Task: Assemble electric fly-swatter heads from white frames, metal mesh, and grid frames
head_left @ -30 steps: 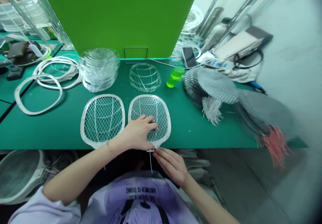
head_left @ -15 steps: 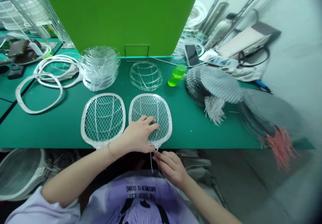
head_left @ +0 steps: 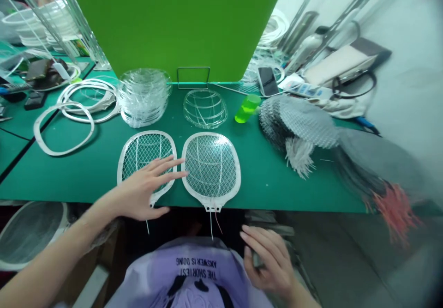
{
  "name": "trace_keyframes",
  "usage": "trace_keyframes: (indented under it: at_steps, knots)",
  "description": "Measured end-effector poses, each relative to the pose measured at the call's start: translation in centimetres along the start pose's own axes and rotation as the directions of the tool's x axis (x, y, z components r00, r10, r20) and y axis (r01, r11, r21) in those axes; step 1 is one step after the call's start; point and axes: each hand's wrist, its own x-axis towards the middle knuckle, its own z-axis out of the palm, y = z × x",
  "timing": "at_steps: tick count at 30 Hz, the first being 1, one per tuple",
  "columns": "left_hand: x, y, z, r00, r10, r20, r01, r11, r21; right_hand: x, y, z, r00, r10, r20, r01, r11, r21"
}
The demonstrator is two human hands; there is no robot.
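Narrow gap between mesh swatter frames (head_left: 211,172) (green mat (head_left: 179,195) showing)

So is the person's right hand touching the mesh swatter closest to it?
Apart. The head view shows the right hand below the table edge, with dark open space between it and the swatter.
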Motion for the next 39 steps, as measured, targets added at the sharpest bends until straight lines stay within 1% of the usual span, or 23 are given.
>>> trace_keyframes:
  at_steps: [2,3,4,6,8,10,11,13,15,18,22,24,26,28,31,34,37,39]
  knots:
    - [-3.7,-2.2,-0.1,0.991,-0.114,0.064,0.110,0.992,0.062,0.1,-1.1,-0.6,0.996,0.069,-0.063,-0.067,0.997,0.028]
    - [-5.0,-2.9,0.2,0.985,-0.154,0.076,0.147,0.985,0.090,0.5,-1.8,-0.5,0.994,0.076,-0.077,-0.072,0.996,0.051]
    - [-5.7,-3.4,0.7,0.982,-0.178,0.067,0.170,0.979,0.111,1.2,-2.6,-0.1,0.995,0.067,-0.077,-0.061,0.995,0.076]
    - [-5.8,-3.4,1.9,0.982,-0.188,0.005,0.186,0.973,0.134,3.0,-4.2,1.5,0.999,0.020,-0.029,-0.017,0.992,0.123]
    - [-4.8,-2.5,2.8,0.984,-0.167,-0.057,0.174,0.975,0.136,4.8,-5.8,3.7,0.997,-0.029,0.070,0.018,0.988,0.152]
    - [-3.8,-1.6,3.2,0.987,-0.134,-0.085,0.143,0.984,0.104,6.1,-7.0,6.0,0.984,-0.067,0.166,0.042,0.988,0.146]
    - [-3.7,-1.3,3.2,0.988,-0.120,-0.095,0.127,0.989,0.077,6.5,-7.4,7.0,0.979,-0.075,0.191,0.050,0.990,0.133]
    - [-3.9,-1.1,3.1,0.986,-0.113,-0.124,0.115,0.993,0.013,6.9,-7.9,8.9,0.978,-0.076,0.196,0.056,0.993,0.106]
    - [-4.7,-1.4,3.2,0.981,-0.124,-0.151,0.118,0.992,-0.049,7.1,-8.1,10.3,0.983,-0.061,0.175,0.047,0.995,0.087]
    - [-5.5,-2.0,3.5,0.980,-0.138,-0.145,0.124,0.987,-0.100,7.6,-8.2,11.7,0.987,-0.038,0.159,0.026,0.997,0.079]
    - [-5.5,-2.2,3.2,0.982,-0.146,-0.119,0.131,0.984,-0.123,8.4,-8.4,12.4,0.996,-0.017,0.087,0.003,0.987,0.159]
    - [-5.5,-2.4,2.9,0.988,-0.117,-0.101,0.102,0.985,-0.140,8.7,-8.6,12.5,0.998,-0.007,0.063,-0.007,0.978,0.210]
    - [-5.6,-2.8,2.9,0.994,-0.064,-0.091,0.050,0.988,-0.149,9.0,-8.8,12.6,0.998,0.001,0.056,-0.016,0.965,0.262]
    - [-5.7,-3.3,3.2,0.994,-0.016,-0.112,0.000,0.990,-0.140,9.4,-9.0,12.9,0.999,0.028,0.039,-0.039,0.941,0.337]
    - [-5.7,-3.9,4.2,0.987,0.015,-0.160,-0.030,0.995,-0.092,10.0,-8.9,13.1,0.993,0.122,0.009,-0.114,0.900,0.421]
    - [-5.6,-4.0,5.0,0.981,0.014,-0.193,-0.022,0.999,-0.042,9.9,-8.5,13.0,0.985,0.172,0.014,-0.164,0.906,0.391]
    - [-5.6,-4.1,5.2,0.976,0.025,-0.218,-0.032,0.999,-0.030,9.1,-8.3,12.9,0.988,0.147,0.042,-0.153,0.936,0.317]
    - [-5.7,-4.1,5.3,0.974,0.040,-0.223,-0.045,0.999,-0.017,8.5,-8.4,12.8,0.993,0.113,0.044,-0.120,0.959,0.255]
